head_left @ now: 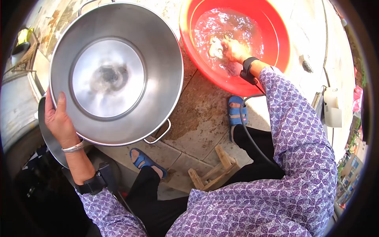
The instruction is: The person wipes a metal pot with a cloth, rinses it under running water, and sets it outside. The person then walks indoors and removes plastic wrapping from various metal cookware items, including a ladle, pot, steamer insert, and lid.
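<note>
A large stainless steel pot (158, 51) with wire loop handles is tilted so that its inside faces me. My left hand (61, 122) grips its lower left rim, thumb inside and fingers behind the wall. A dark grey smudge shows on the pot's bottom. At the upper right stands a red plastic basin (278, 47) with water in it. My right hand (235, 50) reaches down into that water, closed around a pale crumpled cloth (216, 47). Glare and ripples partly hide those fingers.
A low wooden stool (213, 173) stands between my feet, which wear blue sandals (143, 159). Behind my left forearm is a round metal lid or pan (49, 138). A black cable (249, 136) hangs from my right wrist. The concrete floor (189, 122) has wet patches.
</note>
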Available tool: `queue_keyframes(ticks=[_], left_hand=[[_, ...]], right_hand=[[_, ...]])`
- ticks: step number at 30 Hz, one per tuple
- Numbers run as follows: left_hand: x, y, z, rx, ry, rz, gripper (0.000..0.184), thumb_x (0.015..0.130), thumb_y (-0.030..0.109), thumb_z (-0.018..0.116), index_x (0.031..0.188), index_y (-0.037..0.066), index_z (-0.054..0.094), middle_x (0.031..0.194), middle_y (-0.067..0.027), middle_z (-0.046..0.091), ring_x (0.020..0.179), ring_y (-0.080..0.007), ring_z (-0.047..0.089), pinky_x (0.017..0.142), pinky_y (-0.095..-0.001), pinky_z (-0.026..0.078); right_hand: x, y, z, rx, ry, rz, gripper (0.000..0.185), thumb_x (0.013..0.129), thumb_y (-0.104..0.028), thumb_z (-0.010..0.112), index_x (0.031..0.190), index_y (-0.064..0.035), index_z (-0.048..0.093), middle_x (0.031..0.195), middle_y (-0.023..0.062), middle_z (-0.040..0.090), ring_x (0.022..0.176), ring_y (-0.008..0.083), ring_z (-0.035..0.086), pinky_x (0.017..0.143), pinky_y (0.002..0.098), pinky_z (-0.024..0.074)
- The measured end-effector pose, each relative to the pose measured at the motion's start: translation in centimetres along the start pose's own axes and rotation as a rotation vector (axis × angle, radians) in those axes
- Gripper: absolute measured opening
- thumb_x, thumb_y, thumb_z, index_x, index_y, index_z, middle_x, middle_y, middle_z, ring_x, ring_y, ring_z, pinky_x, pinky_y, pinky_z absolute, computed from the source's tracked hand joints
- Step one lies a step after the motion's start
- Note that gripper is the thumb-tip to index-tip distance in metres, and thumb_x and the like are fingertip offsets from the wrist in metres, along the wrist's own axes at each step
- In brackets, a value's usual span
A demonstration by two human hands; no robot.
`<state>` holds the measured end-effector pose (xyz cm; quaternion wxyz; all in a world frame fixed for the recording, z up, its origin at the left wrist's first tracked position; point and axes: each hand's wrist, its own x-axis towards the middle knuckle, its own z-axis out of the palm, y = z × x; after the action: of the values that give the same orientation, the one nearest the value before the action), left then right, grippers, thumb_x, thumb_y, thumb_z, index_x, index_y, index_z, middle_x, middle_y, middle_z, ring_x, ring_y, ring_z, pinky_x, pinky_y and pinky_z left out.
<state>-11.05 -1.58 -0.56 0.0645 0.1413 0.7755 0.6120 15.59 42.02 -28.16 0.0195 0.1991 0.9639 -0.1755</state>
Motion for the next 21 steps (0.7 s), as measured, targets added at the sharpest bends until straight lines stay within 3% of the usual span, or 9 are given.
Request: queue_keyframes(ticks=[1, 3, 6, 7, 9, 10, 11, 19, 21], left_hand=[[0.1, 0.1, 0.1, 0.006, 0.008, -0.004, 0.038, 0.084, 0.004, 0.055, 0.120, -0.004, 0.046, 0.109, -0.0089, 0.057, 0.094, -0.0130, 0.054, 0.084, -0.0243, 0.042], [-0.2, 0.4, 0.1, 0.022, 0.013, -0.014, 0.038, 0.084, 0.004, 0.055, 0.120, -0.004, 0.046, 0.109, -0.0091, 0.057, 0.094, -0.0131, 0.054, 0.084, -0.0242, 0.042], [-0.4, 0.3, 0.2, 0.024, 0.024, 0.008, 0.038, 0.084, 0.003, 0.054, 0.120, -0.005, 0.046, 0.109, -0.0094, 0.057, 0.094, -0.0133, 0.054, 0.084, -0.0244, 0.042], [-0.4, 0.3, 0.2, 0.030, 0.022, 0.008, 0.038, 0.084, 0.003, 0.054, 0.120, -0.005, 0.046, 0.109, -0.0096, 0.057, 0.095, -0.0134, 0.054, 0.084, -0.0245, 0.042], [-0.3, 0.4, 0.5, 0.027, 0.025, 0.020, 0.038, 0.084, 0.002, 0.054, 0.120, -0.005, 0.046, 0.110, -0.0098, 0.057, 0.095, -0.0136, 0.054, 0.085, -0.0246, 0.042], [-0.4, 0.2, 0.5, 0.017, 0.015, 0.027, 0.039, 0.084, 0.002, 0.054, 0.120, -0.005, 0.046, 0.110, -0.0099, 0.056, 0.095, -0.0137, 0.054, 0.085, -0.0247, 0.042], [-0.5, 0.2, 0.5, 0.006, 0.005, 0.035, 0.039, 0.084, 0.002, 0.054, 0.121, -0.005, 0.046, 0.110, -0.0101, 0.056, 0.095, -0.0139, 0.054, 0.085, -0.0249, 0.042], [-1.3, 0.1, 0.8, 0.014, 0.030, 0.065, 0.040, 0.083, 0.001, 0.055, 0.121, -0.005, 0.045, 0.111, -0.0110, 0.056, 0.096, -0.0136, 0.054, 0.085, -0.0244, 0.043], [-1.4, -0.5, 0.3, 0.029, 0.072, 0.092, 0.039, 0.083, 0.000, 0.054, 0.120, -0.006, 0.046, 0.110, -0.0112, 0.057, 0.095, -0.0138, 0.055, 0.084, -0.0244, 0.043]], right_hand=[[0.1, -0.8, -0.1, -0.120, 0.089, -0.438, 0.021, 0.068, -0.005, 0.055, 0.089, -0.0029, 0.060, 0.075, 0.0146, 0.062, 0.068, 0.0297, 0.060, 0.064, 0.0328, 0.0473], [-0.6, -1.5, -1.9, 0.482, -0.721, 0.158, 0.013, 0.062, -0.003, 0.052, 0.072, -0.0054, 0.060, 0.064, 0.0159, 0.057, 0.064, 0.0303, 0.059, 0.057, 0.0356, 0.0452], [-0.1, 0.4, -2.3, 0.240, -0.094, 0.143, 0.012, 0.060, -0.005, 0.054, 0.071, -0.0030, 0.059, 0.059, 0.0149, 0.056, 0.057, 0.0279, 0.057, 0.053, 0.0371, 0.0437], [-0.3, 0.2, -1.9, 0.235, -0.091, 0.142, 0.012, 0.060, -0.005, 0.054, 0.071, -0.0030, 0.059, 0.059, 0.0149, 0.056, 0.057, 0.0279, 0.057, 0.053, 0.0371, 0.0437], [-0.9, -0.8, -1.4, 0.062, -0.426, -0.063, 0.016, 0.055, 0.000, 0.054, 0.071, -0.0026, 0.058, 0.054, 0.0099, 0.053, 0.054, 0.0172, 0.053, 0.047, 0.0356, 0.0407], [-1.2, -6.1, -6.4, 0.294, -0.770, 0.106, 0.011, 0.055, 0.001, 0.055, 0.066, -0.0025, 0.056, 0.053, 0.0098, 0.053, 0.052, 0.0164, 0.051, 0.047, 0.0347, 0.0400], [-1.7, -4.4, -3.2, 0.308, -0.711, -0.050, 0.008, 0.055, 0.001, 0.055, 0.061, -0.0029, 0.052, 0.052, 0.0070, 0.051, 0.052, 0.0139, 0.050, 0.045, 0.0334, 0.0382], [-2.3, -8.9, -4.0, 0.591, -0.879, 0.019, 0.012, 0.055, 0.004, 0.051, 0.053, -0.0046, 0.042, 0.046, -0.0004, 0.041, 0.045, 0.0109, 0.040, 0.039, 0.0313, 0.0288], [-3.4, -10.2, -2.9, 0.576, -0.911, -0.033, 0.012, 0.058, 0.002, 0.054, 0.054, -0.0039, 0.044, 0.046, 0.0030, 0.043, 0.044, 0.0123, 0.043, 0.039, 0.0325, 0.0304]])
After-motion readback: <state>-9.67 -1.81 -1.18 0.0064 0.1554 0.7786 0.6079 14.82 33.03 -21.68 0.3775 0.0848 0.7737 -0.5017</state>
